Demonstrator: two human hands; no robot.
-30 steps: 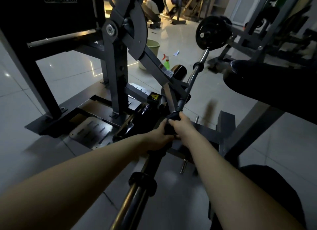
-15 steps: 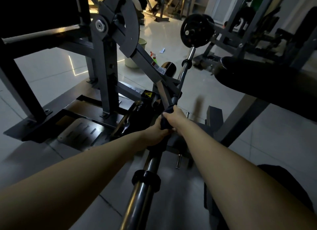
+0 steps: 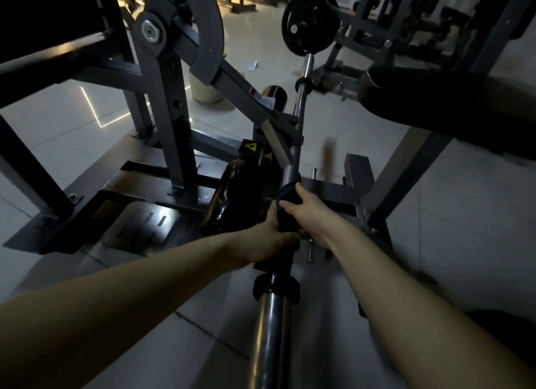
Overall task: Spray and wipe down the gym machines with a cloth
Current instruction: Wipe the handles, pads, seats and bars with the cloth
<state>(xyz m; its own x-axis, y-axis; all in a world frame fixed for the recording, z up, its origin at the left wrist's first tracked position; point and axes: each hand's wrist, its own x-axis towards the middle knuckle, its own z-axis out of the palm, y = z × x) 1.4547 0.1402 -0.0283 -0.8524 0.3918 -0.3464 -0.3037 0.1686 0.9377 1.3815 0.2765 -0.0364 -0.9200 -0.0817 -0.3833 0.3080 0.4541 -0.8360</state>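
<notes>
Now the right hand (image 3: 311,211) clenched the cloth (image 3: 285,198) round the bar (image 3: 271,330), a bit nearer the collar (image 3: 275,287) vs. 1 s ago. The left hand (image 3: 269,238) gripped the bar just below. Wiping prob. went on along this section.

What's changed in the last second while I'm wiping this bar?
Very little. The right hand has shifted round the cloth, so more cloth shows between the hands. The left hand still grips the bar beside it, and the cloth stays wrapped on the bar. The weight plate is unmoved.
</notes>
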